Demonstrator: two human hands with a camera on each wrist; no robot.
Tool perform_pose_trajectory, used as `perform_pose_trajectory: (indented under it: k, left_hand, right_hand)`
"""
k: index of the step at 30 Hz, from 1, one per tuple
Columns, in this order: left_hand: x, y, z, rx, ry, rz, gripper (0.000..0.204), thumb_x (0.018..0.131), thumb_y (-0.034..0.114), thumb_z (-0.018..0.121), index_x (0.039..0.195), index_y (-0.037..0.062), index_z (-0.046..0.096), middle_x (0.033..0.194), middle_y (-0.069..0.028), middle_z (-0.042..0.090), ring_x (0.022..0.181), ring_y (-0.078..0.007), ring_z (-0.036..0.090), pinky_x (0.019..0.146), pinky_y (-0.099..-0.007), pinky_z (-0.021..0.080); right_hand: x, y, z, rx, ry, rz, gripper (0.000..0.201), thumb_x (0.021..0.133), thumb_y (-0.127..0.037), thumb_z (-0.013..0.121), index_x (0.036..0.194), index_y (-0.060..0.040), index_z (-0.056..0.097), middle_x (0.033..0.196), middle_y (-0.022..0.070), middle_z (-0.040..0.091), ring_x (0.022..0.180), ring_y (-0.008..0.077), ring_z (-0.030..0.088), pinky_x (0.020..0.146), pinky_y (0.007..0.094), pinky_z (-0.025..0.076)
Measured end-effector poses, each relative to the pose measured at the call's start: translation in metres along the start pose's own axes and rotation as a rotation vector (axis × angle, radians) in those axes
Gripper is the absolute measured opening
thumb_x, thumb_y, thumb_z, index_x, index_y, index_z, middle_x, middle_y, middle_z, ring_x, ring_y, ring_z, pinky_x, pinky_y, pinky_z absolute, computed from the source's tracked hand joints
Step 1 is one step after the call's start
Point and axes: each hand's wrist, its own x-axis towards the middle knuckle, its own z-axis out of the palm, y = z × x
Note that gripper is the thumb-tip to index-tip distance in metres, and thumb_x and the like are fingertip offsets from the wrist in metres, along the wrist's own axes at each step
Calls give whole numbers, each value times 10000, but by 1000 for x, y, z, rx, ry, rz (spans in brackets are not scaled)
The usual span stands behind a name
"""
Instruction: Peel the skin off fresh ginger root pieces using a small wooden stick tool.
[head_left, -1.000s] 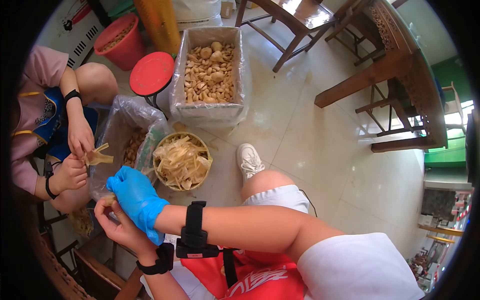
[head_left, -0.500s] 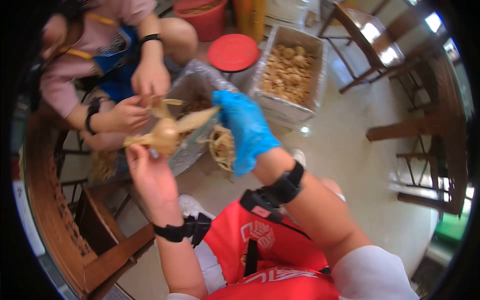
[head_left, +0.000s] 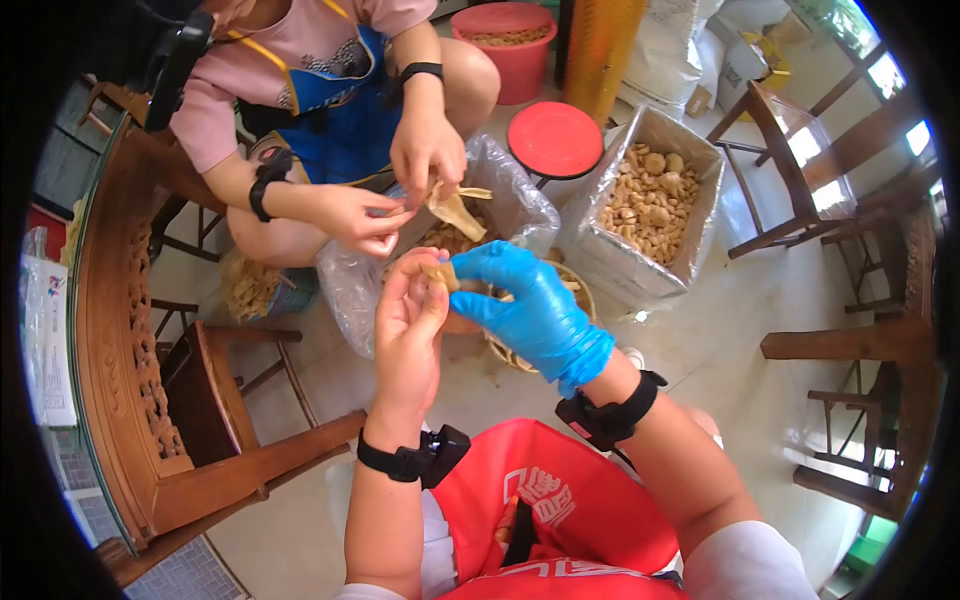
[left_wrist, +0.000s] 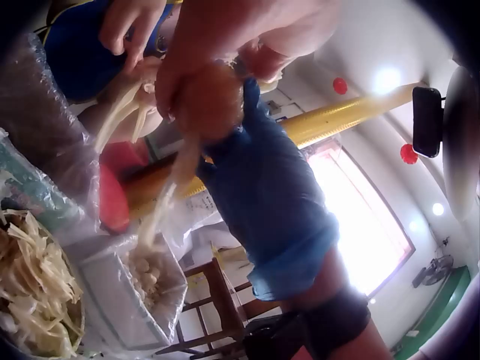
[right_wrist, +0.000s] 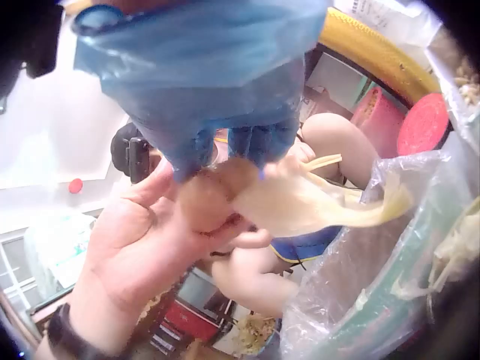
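A brownish garlic bulb [right_wrist: 204,201] sits in the curled fingers of my bare left hand [head_left: 408,315]. My right hand [head_left: 545,320], in a blue glove, pinches at the same bulb from the other side. From the bulb hangs a long pale strip of skin [right_wrist: 300,208], plain in the right wrist view. Both hands meet over a box lined with clear plastic [head_left: 345,290], which has brownish pieces in it. Across from me, another person's hands [head_left: 428,155] hold a limp strip of peel [head_left: 455,212].
A yellow-rimmed basket of peelings [left_wrist: 37,292] stands under my right hand. Beyond it is a white lined box [head_left: 635,275] of garlic cloves and bulbs. Near that are a red-topped stool [head_left: 555,140] and a pink bucket [head_left: 520,75]. Carved wooden furniture [head_left: 125,380] stands at left.
My head view has swung left. My hands, joined at first, drew apart with the bulb in the left and peel in the right, and now meet again at the bulb.
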Motion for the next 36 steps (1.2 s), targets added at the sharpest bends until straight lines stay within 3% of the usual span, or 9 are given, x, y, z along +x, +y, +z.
perform_pose_trajectory:
  k: [4, 7, 9, 12, 18, 27, 29, 33, 36]
  left_hand:
    - [-2, 3, 3, 30, -122, -35, 334, 934, 177, 539, 1229, 63, 429, 1253, -63, 449, 1170, -150, 434, 968, -293, 363]
    - [-9, 3, 3, 399, -103, -115, 469, 881, 122, 621, 1270, 6, 386, 1246, -95, 457, 1140, -166, 465, 935, -301, 412]
    - [-11, 1, -1, 359, -101, -194, 476, 875, 95, 623, 1276, -1, 385, 1226, -93, 476, 1109, -169, 491, 925, -304, 427]
    - [-15, 0, -1, 344, -78, -208, 480, 875, 62, 612, 1288, -12, 380, 1192, -88, 509, 1064, -170, 530, 918, -310, 446]
    - [-19, 3, -10, 280, -92, -120, 482, 879, 26, 590, 1307, -6, 368, 1191, -93, 519, 1075, -174, 532, 929, -318, 451]
    - [-17, -4, -20, 311, -152, -249, 471, 917, 113, 560, 1332, 17, 358, 1246, -91, 491, 1107, -163, 509, 941, -310, 426]
    - [-15, -19, -26, 634, -87, 54, 460, 907, 133, 581, 1301, 4, 382, 1152, -72, 538, 1024, -162, 545, 891, -305, 439]
    - [-12, 7, -10, 966, 50, 308, 262, 791, 49, 668, 1035, 19, 577, 975, -81, 589, 892, -191, 588, 793, -304, 467]
    - [-13, 7, -10, 892, 68, 182, 190, 763, -3, 664, 941, 11, 600, 900, -66, 593, 841, -160, 583, 723, -280, 472]
  right_hand:
    - [-1, 3, -3, -143, 94, -157, 173, 705, -151, 705, 826, -44, 644, 745, 140, 550, 728, 322, 545, 654, 390, 445]
    - [-2, 4, -1, -142, 157, -190, 156, 685, -127, 699, 799, -47, 629, 755, 144, 552, 742, 343, 541, 655, 400, 449]
    - [-5, 4, -6, -176, 133, -229, 147, 722, -91, 708, 815, -26, 615, 719, 117, 521, 679, 260, 528, 613, 353, 435]
    - [-4, 7, -7, 158, -42, 32, 149, 776, -114, 706, 830, -16, 607, 708, 32, 494, 671, 101, 459, 612, 264, 423]
    - [-8, 0, -3, 528, -118, 303, 131, 832, -156, 638, 855, -30, 610, 751, -22, 538, 721, 77, 474, 647, 247, 429]
    - [-12, -1, 7, 529, -8, 484, 158, 856, -189, 626, 871, -32, 621, 779, -29, 566, 718, 58, 475, 651, 221, 418]
    - [-11, 0, 10, 467, 17, 428, 179, 862, -196, 623, 867, -17, 619, 750, -22, 577, 697, 57, 484, 636, 231, 432]
    - [-8, -5, 10, 214, 15, 490, 199, 825, -189, 632, 827, 10, 636, 715, 62, 624, 637, 96, 558, 582, 278, 468]
    - [-8, -12, 9, 70, 10, 473, 201, 795, -183, 637, 811, 17, 648, 717, 118, 634, 623, 134, 600, 565, 298, 482]
